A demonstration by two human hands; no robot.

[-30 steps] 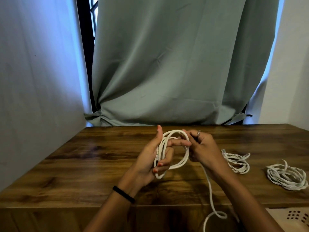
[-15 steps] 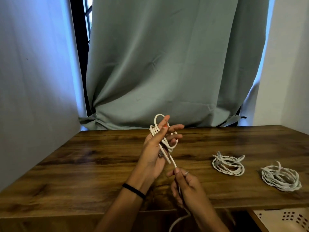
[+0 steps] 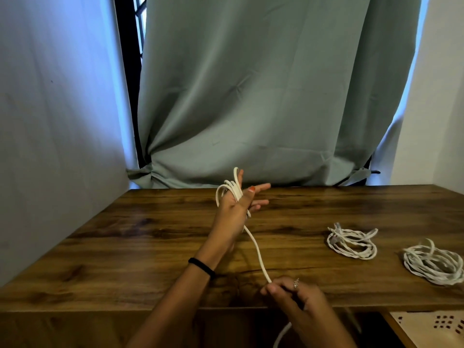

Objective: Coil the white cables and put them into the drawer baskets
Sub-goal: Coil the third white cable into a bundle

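My left hand (image 3: 233, 209) is raised over the wooden table (image 3: 150, 247) with several loops of a white cable (image 3: 257, 252) wound around its fingers. The cable runs taut down and to the right into my right hand (image 3: 291, 293), which pinches it near the table's front edge. Its tail hangs below that edge. Two coiled white cables lie on the table to the right: one (image 3: 351, 243) nearer the middle, another (image 3: 433, 263) at the right edge.
A perforated cream drawer basket (image 3: 431, 325) shows at the bottom right, below the table's front edge. A grey-green curtain (image 3: 263, 96) hangs behind the table. Walls close in on the left and the right.
My right hand has left the loops and slid down the cable to the table's front edge, pulling the strand taut. My left hand has turned upright with the coil around its fingers.
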